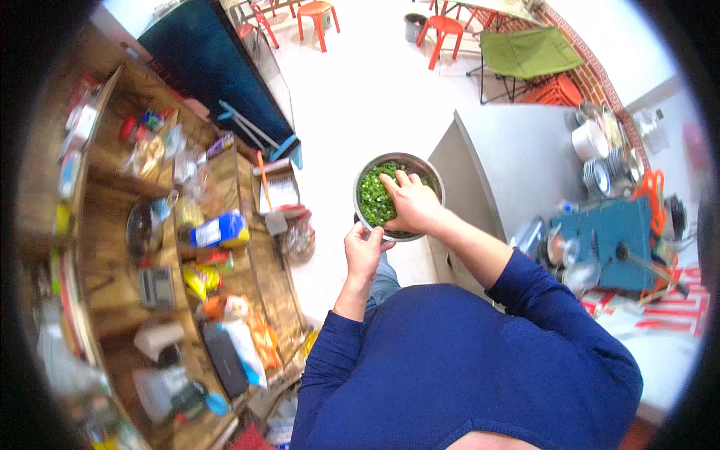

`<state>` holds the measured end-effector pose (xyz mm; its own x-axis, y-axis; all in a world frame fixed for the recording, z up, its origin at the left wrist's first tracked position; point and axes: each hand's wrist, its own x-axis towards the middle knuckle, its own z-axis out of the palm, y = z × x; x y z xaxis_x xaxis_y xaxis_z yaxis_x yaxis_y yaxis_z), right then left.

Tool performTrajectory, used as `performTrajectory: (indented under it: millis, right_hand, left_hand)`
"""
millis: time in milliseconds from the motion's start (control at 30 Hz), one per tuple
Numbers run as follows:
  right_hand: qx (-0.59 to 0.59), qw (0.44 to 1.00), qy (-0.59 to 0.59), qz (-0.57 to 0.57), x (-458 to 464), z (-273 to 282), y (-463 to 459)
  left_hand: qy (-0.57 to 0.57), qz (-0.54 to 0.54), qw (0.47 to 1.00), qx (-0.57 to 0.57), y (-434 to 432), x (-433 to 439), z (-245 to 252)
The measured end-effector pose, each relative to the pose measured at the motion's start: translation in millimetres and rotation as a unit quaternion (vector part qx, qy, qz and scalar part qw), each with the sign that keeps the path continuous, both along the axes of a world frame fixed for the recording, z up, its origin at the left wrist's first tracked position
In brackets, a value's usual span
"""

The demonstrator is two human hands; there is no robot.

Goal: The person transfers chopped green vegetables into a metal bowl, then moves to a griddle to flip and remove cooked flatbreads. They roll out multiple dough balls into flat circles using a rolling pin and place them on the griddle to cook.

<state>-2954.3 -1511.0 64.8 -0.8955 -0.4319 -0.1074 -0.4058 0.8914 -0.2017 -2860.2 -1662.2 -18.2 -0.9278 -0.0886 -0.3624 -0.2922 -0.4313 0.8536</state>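
Observation:
A round metal bowl is held up in front of me, above the floor. Chopped greens, perhaps scallions, fill much of it. At its near left rim, my left hand grips the edge with the thumb on top. My right hand reaches into the bowl from the right, palm down. Its fingers are spread over the greens and touch them. Whether any bits are under the palm is hidden.
Wooden shelves with packets and a calculator stand on the left. To the right is a metal counter with stacked bowls and a blue-green board. Red stools and a green folding chair stand farther off.

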Motion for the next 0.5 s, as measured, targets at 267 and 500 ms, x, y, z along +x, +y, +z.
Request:
performTrajectory:
  millis: [267,500]
  right_hand:
    - [0.001,0.999,0.000,-0.047,-283,38,43]
    - [-0.074,0.996,-0.017,-0.041,-454,66,75]
  left_hand:
    - [-0.036,-0.114,0.992,0.033,5,-282,21]
    - [-0.054,-0.204,0.977,0.015,16,-490,32]
